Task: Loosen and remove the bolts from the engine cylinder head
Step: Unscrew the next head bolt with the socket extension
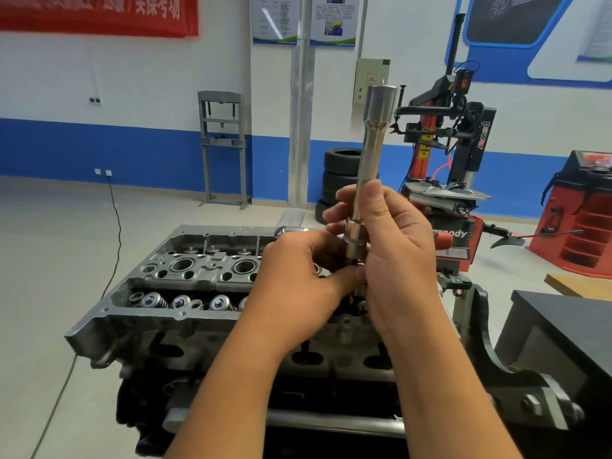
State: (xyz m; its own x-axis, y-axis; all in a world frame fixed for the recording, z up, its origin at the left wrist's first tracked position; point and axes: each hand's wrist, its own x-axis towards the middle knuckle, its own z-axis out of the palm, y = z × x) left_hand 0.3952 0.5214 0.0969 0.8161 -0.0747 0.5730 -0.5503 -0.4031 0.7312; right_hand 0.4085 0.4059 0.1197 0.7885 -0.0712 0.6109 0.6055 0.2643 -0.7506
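The grey engine cylinder head lies on a stand in front of me, with valve springs and round bores showing on its left half. Above its right half I hold a long silver socket extension upright, wide end at the top. My right hand grips its shaft, thumb up along it. My left hand pinches the lower end, where a short socket sits on the bar. A chrome handle end pokes out behind my left hand. My hands hide the head's right part.
A black engine stand bracket rises at the right, next to a dark table. Behind stand a red tyre changer, stacked tyres, a grey press frame and a red cabinet. A black cable runs across the floor at left.
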